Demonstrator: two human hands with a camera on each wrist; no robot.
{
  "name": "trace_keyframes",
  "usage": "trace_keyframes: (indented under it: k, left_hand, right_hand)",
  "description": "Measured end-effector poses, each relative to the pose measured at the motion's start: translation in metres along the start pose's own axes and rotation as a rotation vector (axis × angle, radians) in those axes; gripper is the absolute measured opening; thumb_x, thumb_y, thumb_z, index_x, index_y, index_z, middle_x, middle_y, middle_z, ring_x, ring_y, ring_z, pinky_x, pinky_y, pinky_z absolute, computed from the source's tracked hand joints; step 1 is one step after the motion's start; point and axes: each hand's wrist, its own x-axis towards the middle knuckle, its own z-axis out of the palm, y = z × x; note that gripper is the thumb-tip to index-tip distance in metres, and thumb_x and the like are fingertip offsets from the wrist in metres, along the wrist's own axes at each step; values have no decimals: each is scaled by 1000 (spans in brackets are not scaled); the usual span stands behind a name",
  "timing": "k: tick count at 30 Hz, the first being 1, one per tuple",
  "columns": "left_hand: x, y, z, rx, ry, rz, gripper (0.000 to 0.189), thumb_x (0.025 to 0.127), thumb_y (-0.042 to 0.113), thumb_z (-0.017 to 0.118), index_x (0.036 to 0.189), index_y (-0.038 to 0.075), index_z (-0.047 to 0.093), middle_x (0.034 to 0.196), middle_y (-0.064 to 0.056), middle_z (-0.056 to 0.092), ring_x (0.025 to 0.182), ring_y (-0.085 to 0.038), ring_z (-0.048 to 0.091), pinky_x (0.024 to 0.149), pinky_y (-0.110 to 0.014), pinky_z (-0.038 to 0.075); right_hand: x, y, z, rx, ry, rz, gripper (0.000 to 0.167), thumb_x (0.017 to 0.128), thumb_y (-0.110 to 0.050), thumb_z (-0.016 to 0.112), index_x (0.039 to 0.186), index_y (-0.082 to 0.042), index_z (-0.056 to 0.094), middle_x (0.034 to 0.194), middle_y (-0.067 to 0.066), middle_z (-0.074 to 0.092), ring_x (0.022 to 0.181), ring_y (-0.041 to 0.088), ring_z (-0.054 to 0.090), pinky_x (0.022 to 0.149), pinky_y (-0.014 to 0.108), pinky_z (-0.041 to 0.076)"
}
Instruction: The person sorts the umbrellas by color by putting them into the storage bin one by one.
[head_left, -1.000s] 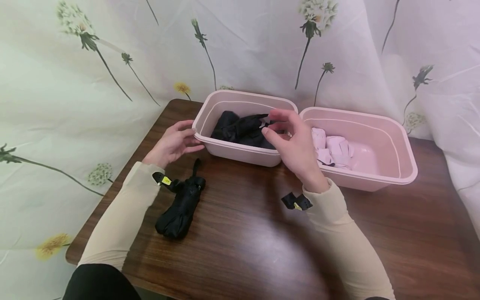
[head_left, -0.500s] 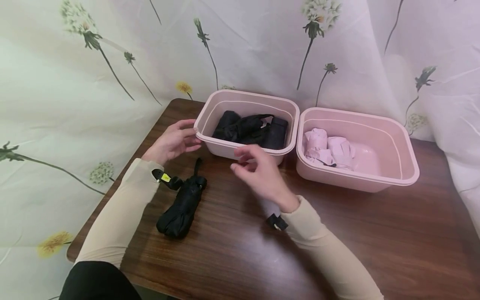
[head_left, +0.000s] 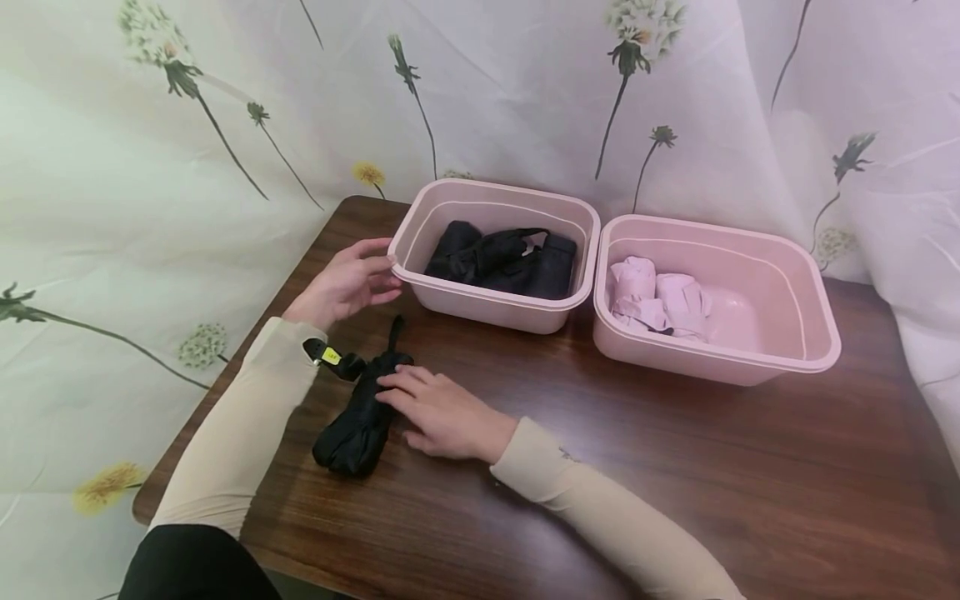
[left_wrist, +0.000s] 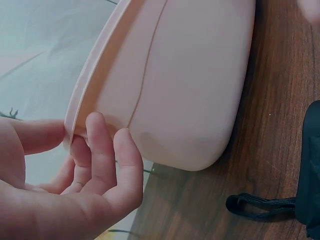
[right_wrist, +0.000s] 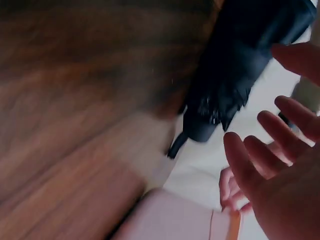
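Observation:
My left hand point(head_left: 345, 283) pinches the near-left rim of a pale pink bin point(head_left: 480, 307); in the left wrist view, thumb and index finger meet at that rim point(left_wrist: 75, 110). A black folded umbrella point(head_left: 354, 442) with a wrist strap lies on the table below this hand. My right hand point(head_left: 453, 418) is at the umbrella's right side, its fingertips over the upper part. In the blurred right wrist view, the fingers point(right_wrist: 240, 160) are spread and not wrapped round the umbrella point(right_wrist: 235, 55). Several black bundles point(head_left: 551, 267) lie inside the pale pink bin.
A second pink bin point(head_left: 720, 364) stands to the right, with several light pink folded bundles point(head_left: 682, 302) at its left end. Behind the wooden table point(head_left: 675, 483) hangs a flower-printed cloth point(head_left: 510, 100). The table's left edge runs close beside my left forearm.
My right hand has moved from above the black bundles in the left bin, down and left to the umbrella on the table. My left hand stays at the rim.

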Motion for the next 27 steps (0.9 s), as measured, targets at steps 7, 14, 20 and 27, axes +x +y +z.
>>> trace_keyframes:
  k: [7, 14, 20, 27]
  left_hand:
    - [0, -1, -1, -18, 2, 2, 54, 99, 15, 54, 147, 17, 32, 106, -5, 54, 74, -14, 64, 80, -35, 59]
    - [0, -1, -1, -15, 4, 7, 53, 98, 15, 55, 147, 17, 33, 104, -4, 55, 74, -13, 63, 76, -32, 59]
    - [-1, -1, 0, 4, 3, 10, 53, 99, 16, 55, 147, 18, 33, 112, -6, 52, 76, -13, 63, 82, -34, 58]
    - [-1, -1, -1, 7, 1, 10, 52, 99, 16, 54, 147, 18, 33, 115, -7, 49, 77, -13, 62, 78, -31, 58]
  right_hand:
    - [15, -11, 15, -184, -80, -47, 62, 94, -17, 57, 150, -18, 33, 158, 0, 29, 149, 23, 20, 111, 38, 39]
    - [24, -14, 23, -338, -7, -46, 64, 93, -18, 60, 150, -28, 33, 147, -5, 40, 137, 20, 36, 107, 40, 42]
    - [25, -14, 22, -396, 8, -34, 48, 98, -23, 57, 142, -34, 43, 142, -5, 44, 128, 19, 42, 105, 41, 44]
    - [13, -9, 17, -414, 37, -67, 34, 99, -24, 51, 132, -35, 54, 130, -8, 49, 122, 19, 45, 109, 43, 39]
